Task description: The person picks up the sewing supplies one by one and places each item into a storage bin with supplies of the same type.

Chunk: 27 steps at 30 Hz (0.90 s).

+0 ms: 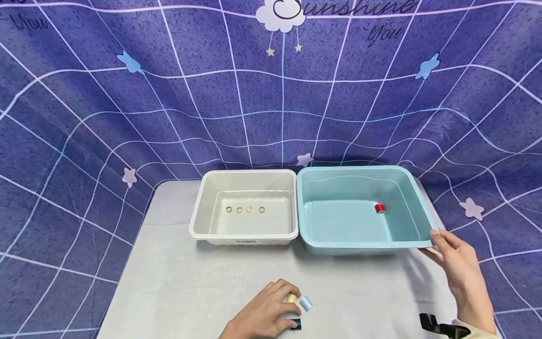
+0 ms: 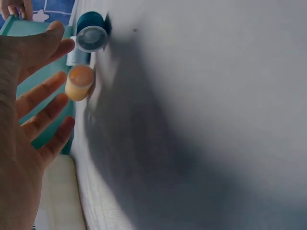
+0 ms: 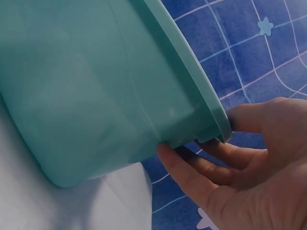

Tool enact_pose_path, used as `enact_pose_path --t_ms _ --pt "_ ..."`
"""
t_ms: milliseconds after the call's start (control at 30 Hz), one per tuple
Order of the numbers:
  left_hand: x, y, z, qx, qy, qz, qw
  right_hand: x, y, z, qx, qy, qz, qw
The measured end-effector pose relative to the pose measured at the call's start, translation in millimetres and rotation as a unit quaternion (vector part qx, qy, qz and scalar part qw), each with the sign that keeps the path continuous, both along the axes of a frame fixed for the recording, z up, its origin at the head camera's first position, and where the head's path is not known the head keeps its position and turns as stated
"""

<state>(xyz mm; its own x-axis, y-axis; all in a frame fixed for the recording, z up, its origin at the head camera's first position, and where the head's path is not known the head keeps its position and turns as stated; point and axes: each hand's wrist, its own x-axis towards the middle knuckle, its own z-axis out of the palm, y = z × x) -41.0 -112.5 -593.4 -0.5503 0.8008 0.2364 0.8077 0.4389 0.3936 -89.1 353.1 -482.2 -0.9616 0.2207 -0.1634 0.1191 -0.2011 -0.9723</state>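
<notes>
My left hand is low over the table, fingers spread and slightly bent around several small thread spools. A yellow spool lies by the fingertips, a light blue spool just right of it, and a dark teal spool beside the thumb. In the left wrist view, the yellow spool and teal spool stand on end, with no fingers closed round them. My right hand grips the near right corner of a light blue bin, thumb over the rim and fingers below. A red spool lies inside.
A white bin stands directly left of the blue one, with several small rings in a row on its floor. Behind both bins hangs a purple-blue patterned cloth. A pale cloth covers the table.
</notes>
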Motion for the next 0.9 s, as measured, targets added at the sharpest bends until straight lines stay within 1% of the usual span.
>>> enact_pose_path --t_ms 133,400,533,700,900 --pt "-1.2 -0.8 -2.4 -0.01 0.002 0.0 1.0 0.3 -1.2 -0.1 0.005 0.003 -0.005 1.0" --pt "-1.2 0.6 -5.1 -0.023 0.009 0.0 0.9997 1.0 -2.7 -2.6 0.019 -0.008 -0.018 1.0" --pt "0.0 1.3 -4.1 -0.034 0.001 -0.002 0.9994 0.7 -3.4 -3.6 0.027 -0.008 -0.019 0.999" --pt "1.0 1.0 -4.7 -0.043 -0.011 -0.013 0.9989 0.7 -3.9 -4.8 0.022 0.002 -0.017 1.0" --pt "4.0 2.4 -5.8 -0.049 -0.009 -0.017 0.9986 1.1 -4.7 -4.4 0.02 0.006 -0.018 1.0"
